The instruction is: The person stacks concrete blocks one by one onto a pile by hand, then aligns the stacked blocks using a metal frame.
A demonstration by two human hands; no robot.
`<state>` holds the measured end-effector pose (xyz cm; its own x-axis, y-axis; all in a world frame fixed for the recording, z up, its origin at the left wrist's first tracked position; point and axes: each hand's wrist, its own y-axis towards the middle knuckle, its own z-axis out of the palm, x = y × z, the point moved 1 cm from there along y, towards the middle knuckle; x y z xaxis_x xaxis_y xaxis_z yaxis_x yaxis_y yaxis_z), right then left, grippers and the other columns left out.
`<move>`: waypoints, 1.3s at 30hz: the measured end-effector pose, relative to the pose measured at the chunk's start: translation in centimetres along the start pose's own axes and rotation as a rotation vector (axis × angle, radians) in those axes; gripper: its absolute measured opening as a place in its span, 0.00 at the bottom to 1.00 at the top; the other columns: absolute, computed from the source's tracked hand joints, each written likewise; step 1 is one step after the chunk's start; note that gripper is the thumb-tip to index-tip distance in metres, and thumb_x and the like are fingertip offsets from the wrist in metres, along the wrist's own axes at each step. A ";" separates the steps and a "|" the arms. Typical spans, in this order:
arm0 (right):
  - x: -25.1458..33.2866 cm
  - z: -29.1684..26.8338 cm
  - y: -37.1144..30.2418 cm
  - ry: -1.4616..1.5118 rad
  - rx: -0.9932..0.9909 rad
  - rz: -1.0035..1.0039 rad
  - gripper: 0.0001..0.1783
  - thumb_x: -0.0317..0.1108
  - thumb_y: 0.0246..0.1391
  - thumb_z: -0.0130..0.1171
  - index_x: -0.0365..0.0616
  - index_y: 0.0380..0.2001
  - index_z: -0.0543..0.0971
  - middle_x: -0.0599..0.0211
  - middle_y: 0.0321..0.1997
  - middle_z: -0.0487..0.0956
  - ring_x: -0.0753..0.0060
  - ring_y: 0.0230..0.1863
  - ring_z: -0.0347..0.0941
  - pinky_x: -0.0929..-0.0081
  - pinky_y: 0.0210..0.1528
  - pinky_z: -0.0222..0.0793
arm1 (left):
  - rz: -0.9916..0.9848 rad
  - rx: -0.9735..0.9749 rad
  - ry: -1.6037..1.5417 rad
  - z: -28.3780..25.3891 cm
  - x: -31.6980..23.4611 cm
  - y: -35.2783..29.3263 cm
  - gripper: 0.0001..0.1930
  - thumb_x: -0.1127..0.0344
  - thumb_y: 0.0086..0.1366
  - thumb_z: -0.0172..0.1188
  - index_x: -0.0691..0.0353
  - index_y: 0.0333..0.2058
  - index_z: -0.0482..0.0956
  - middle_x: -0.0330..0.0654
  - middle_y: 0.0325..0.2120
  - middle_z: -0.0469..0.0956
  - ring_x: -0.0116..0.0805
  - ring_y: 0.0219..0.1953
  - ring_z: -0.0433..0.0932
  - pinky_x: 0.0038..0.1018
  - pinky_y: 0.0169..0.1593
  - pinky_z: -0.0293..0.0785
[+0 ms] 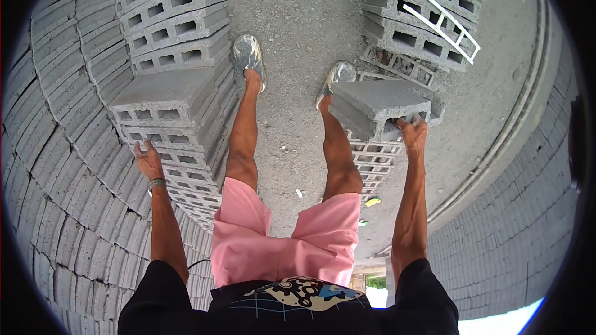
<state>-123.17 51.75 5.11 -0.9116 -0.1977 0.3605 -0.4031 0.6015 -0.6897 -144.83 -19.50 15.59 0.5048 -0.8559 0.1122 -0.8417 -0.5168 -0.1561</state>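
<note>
My right hand grips the near end of a grey hollow concrete block, its fingers hooked into an end hollow. That block sits tilted over a low row of blocks on the right, beside my right foot. On the left, my left hand is at the holed face of a stacked concrete block. Its fingertips reach into a hollow there and are partly hidden. Directly above lies another hollow block, the nearest one on top of that stack.
Tall block stacks rise at far left, with a dense block wall beyond. Another stack at far right carries a white ladder-shaped frame. Gravelly ground runs between the rows. A kerb-like ridge curves along the right.
</note>
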 end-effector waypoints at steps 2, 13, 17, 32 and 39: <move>5.4 1.1 -3.7 -0.146 0.160 0.081 0.18 0.37 0.35 0.65 0.31 0.25 0.77 0.61 0.24 0.77 0.66 0.27 0.68 0.68 0.32 0.66 | -0.136 -0.017 -0.100 -0.1 0.5 2.5 0.32 0.50 0.66 0.55 0.73 0.57 0.70 0.64 0.50 0.75 0.56 0.55 0.74 0.38 0.59 0.67; 28.3 11.0 -13.1 -0.887 0.363 -0.593 0.22 0.36 0.31 0.67 0.28 0.29 0.78 0.43 0.33 0.78 0.50 0.40 0.71 0.53 0.55 0.59 | -0.455 -0.056 -0.189 7.5 -2.8 9.3 0.35 0.40 0.69 0.38 0.55 0.67 0.60 0.63 0.68 0.50 0.61 0.69 0.49 0.47 0.70 0.45; 38.6 17.4 -15.6 -1.093 0.479 -0.958 0.26 0.39 0.30 0.70 0.30 0.33 0.78 0.42 0.37 0.78 0.46 0.49 0.69 0.48 0.65 0.46 | -0.491 -0.130 -0.281 7.6 -2.6 9.7 0.32 0.38 0.69 0.35 0.42 0.67 0.61 0.56 0.71 0.40 0.59 0.72 0.41 0.56 0.69 0.42; 57.8 39.0 -25.0 -1.543 0.781 -2.033 0.20 0.31 0.36 0.63 0.35 0.37 0.77 0.55 0.32 0.81 0.58 0.56 0.70 0.56 0.72 0.42 | -0.487 -0.198 -0.356 6.7 -1.3 9.4 0.26 0.43 0.67 0.46 0.39 0.62 0.70 0.51 0.71 0.45 0.58 0.71 0.42 0.55 0.66 0.45; 54.7 46.5 -22.3 -1.462 0.747 -2.459 0.15 0.33 0.40 0.59 0.39 0.34 0.79 0.60 0.33 0.81 0.63 0.55 0.70 0.59 0.72 0.42 | -0.467 -0.221 -0.383 6.6 -1.8 9.3 0.25 0.47 0.65 0.50 0.40 0.61 0.71 0.51 0.71 0.45 0.57 0.71 0.44 0.54 0.65 0.47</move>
<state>-167.83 -8.46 11.02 0.9684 0.1804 0.1721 0.2178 -0.9481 -0.2316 -152.30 -22.81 7.44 0.8259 -0.5076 -0.2455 -0.5158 -0.8560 0.0349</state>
